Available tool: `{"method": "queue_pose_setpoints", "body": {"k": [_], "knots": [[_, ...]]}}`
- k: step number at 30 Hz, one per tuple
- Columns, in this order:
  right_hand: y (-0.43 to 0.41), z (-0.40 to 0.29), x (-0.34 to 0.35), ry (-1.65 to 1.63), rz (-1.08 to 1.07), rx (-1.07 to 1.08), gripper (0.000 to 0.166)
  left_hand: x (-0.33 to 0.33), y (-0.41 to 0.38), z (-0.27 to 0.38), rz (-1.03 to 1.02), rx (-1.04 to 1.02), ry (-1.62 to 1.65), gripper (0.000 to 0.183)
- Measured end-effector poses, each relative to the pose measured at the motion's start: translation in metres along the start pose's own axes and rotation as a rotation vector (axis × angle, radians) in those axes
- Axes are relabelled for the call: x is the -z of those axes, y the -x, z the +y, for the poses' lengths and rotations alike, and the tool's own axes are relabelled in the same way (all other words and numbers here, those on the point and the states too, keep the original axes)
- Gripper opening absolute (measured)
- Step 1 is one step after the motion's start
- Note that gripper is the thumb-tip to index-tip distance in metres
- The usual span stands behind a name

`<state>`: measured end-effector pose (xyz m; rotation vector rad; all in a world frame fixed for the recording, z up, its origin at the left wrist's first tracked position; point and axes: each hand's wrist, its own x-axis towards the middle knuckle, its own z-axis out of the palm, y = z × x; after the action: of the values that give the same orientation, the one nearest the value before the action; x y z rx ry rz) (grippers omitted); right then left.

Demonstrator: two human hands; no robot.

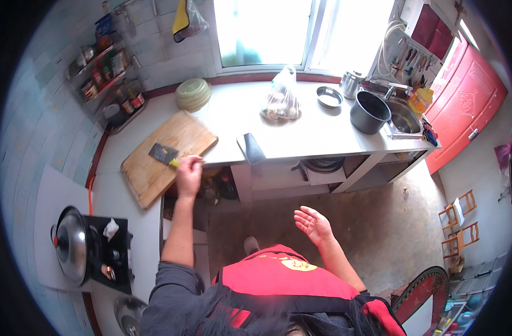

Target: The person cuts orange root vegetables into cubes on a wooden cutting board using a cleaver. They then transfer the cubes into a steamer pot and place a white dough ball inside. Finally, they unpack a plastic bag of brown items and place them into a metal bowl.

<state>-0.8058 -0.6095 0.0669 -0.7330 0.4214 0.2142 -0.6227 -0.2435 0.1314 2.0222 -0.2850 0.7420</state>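
Note:
My left hand is closed at the end of the yellow-green handle of a cleaver. The cleaver's dark, broad blade is over a thick wooden cutting board, which sits at the counter's corner. Whether the blade rests flat on the wood is hard to tell. Held out above the floor in front of the red apron, my right hand is empty, palm turned up and inward. A smartphone lies at the counter edge, right of the board.
On the white counter stand a knotted plastic bag, stacked green baskets, a metal bowl and a black pot beside the sink. A lidded wok sits on the gas stove at left.

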Motion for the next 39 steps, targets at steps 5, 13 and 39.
{"method": "queue_pose_setpoints", "body": {"k": [5, 13, 39], "knots": [[-0.052, -0.025, -0.006, -0.014, 0.09, 0.049, 0.028, 0.045, -0.087, -0.126, 0.031, 0.062, -0.264, 0.024], [-0.15, -0.12, 0.015, 0.427, 0.268, 0.221, 0.018, 0.008, -0.112, -0.182, -0.035, 0.324, -0.313, 0.062], [-0.518, -0.409, 0.064, 2.384, -0.102, 0.666, 0.011, -0.228, -0.076, 0.031, 0.008, 0.883, -0.071, 0.025]]}}
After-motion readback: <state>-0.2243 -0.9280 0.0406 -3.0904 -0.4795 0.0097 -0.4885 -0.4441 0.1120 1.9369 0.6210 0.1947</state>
